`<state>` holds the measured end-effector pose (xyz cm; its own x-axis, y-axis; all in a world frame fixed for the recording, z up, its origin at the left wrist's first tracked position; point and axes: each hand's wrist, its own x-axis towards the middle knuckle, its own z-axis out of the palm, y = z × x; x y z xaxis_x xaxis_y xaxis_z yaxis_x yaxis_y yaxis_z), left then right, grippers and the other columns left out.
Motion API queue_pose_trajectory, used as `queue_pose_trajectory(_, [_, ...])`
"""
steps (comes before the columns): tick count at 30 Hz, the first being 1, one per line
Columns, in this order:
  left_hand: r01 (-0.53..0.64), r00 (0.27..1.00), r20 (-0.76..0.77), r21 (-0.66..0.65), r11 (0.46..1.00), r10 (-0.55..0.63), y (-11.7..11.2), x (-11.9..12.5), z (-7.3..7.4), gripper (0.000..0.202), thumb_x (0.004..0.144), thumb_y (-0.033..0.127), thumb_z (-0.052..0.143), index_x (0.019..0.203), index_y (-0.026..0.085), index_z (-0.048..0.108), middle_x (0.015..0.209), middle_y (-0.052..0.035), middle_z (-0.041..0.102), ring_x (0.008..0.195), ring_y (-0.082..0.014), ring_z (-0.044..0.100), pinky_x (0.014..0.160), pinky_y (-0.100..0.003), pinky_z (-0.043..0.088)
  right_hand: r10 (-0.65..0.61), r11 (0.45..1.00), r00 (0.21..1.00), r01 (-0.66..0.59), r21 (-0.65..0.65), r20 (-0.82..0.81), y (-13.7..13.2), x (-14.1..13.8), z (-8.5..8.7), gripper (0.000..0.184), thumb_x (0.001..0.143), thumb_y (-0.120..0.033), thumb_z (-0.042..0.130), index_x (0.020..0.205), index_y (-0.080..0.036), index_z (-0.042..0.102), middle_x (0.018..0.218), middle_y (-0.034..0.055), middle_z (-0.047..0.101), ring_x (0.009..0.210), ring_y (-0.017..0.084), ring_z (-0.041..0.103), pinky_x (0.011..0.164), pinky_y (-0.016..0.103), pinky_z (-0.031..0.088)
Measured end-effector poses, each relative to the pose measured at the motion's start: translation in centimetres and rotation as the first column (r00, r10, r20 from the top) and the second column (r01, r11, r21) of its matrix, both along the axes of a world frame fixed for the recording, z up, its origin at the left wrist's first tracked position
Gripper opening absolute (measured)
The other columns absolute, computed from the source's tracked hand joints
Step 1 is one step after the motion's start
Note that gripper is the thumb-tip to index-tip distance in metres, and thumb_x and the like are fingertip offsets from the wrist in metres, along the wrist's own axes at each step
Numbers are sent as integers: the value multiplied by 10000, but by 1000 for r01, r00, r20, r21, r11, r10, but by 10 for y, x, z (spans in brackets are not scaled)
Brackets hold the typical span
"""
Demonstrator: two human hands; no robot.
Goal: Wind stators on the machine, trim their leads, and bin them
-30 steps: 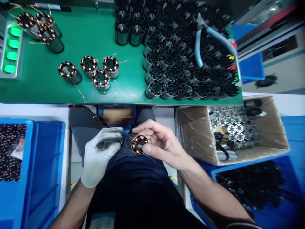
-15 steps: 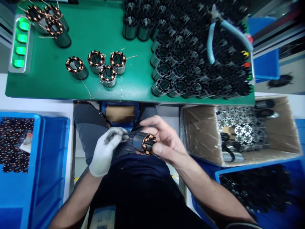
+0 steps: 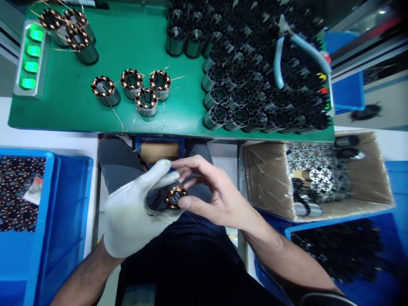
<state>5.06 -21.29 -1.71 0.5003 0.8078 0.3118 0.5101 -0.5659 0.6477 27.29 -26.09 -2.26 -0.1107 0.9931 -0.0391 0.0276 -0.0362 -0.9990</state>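
Above my lap, a wound motor stator (image 3: 176, 196) with a dark body and copper coils round its end lies on its side between my hands. My left hand (image 3: 130, 212), in a white glove, curls around its body, covering much of it. The bare right hand (image 3: 213, 191) has its thumb against the coil end and its fingers bent over the upper side; their tips are partly hidden. On the green mat (image 3: 63, 114) stand several other copper-wound stators (image 3: 146, 102) with loose wire ends.
Rows of black unwound stator cores (image 3: 216, 117) fill the mat's right side, with blue-handled cutters (image 3: 288, 46) on top. A plastic-lined carton (image 3: 263, 178) of metal cores stands at right. Blue crates (image 3: 68, 212) flank me. A green-lit strip (image 3: 32, 59) sits at left.
My left hand has come across and closed around the stator, which my right hand held before. The stator has shifted left, its coil end turned more toward me.
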Motion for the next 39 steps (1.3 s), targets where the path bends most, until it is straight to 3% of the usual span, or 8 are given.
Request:
queue_pose_trajectory(5, [29, 999, -41, 77, 997, -26, 2, 2, -1, 465, 931, 493, 943, 1360, 356, 826, 1090, 35, 920, 851, -226, 892, 794, -306, 704, -178, 958, 978, 146, 247, 109, -1, 2, 5, 58, 999, -229, 951, 1011, -251, 899, 945, 21, 816, 859, 159, 736, 844, 315, 647])
queue_pose_trajectory(8, [4, 1000, 11, 104, 995, -5, 3, 2, 6, 317, 881, 486, 991, 1136, 358, 852, 1078, 61, 912, 881, -203, 885, 810, -305, 695, -303, 941, 953, 299, 156, 0, -3, 2, 0, 94, 1057, -311, 899, 979, -266, 872, 868, 12, 785, 829, 183, 728, 879, 367, 669])
queue_pose_trajectory(12, [-151, 988, -10, 64, 986, 152, 3, 0, 11, 390, 885, 569, 999, 1185, 369, 849, 1062, 46, 894, 864, -212, 860, 676, -357, 621, -532, 839, 838, 541, 53, -122, -6, -2, -7, 216, 1093, -457, 850, 987, -276, 801, 874, 5, 740, 823, 178, 701, 904, 373, 676])
queue_pose_trajectory(18, [-195, 978, -52, 113, 974, 201, 1, -3, 6, 350, 997, 600, 884, 1271, 393, 817, 1087, 11, 876, 874, -247, 827, 623, -418, 539, -354, 876, 932, 303, 375, 76, -12, -19, -8, 162, 955, -272, 983, 1074, -270, 873, 966, 27, 840, 882, 199, 755, 924, 385, 684])
queue_pose_trajectory(23, [-143, 990, 2, 127, 981, 144, 2, 9, 5, 398, 979, 536, 952, 1255, 323, 760, 1093, -7, 812, 931, -196, 808, 724, -349, 634, -336, 887, 934, 270, 375, 121, -6, -11, -3, 114, 973, -178, 934, 978, -260, 855, 912, 11, 840, 881, 197, 759, 910, 381, 673])
queue_pose_trajectory(27, [-44, 984, 176, 36, 998, 36, 5, 20, -2, 373, 983, 406, 908, 1207, 236, 663, 1152, -58, 694, 1083, -212, 758, 941, -345, 667, -370, 906, 929, 358, 224, 9, -6, -17, -1, 122, 992, -275, 938, 907, -255, 853, 888, 16, 832, 853, 183, 765, 854, 346, 669])
queue_pose_trajectory(33, [-18, 997, 72, 176, 984, 5, 7, 18, -8, 347, 925, 435, 873, 1071, 264, 609, 1029, -64, 692, 1033, -265, 728, 911, -393, 638, -373, 923, 830, 285, -260, -415, -17, -51, -12, 295, 878, -418, 1048, 1117, -287, 936, 899, 7, 824, 807, 167, 764, 769, 303, 681])
queue_pose_trajectory(39, [-21, 999, -39, 226, 974, 31, 0, 16, -14, 301, 923, 261, 783, 1182, 291, 634, 1054, -64, 744, 974, -274, 721, 915, -427, 593, -432, 898, 796, 336, -284, -425, -19, -48, -17, 119, 920, -256, 1017, 997, -315, 948, 977, -2, 852, 889, 134, 777, 812, 242, 641])
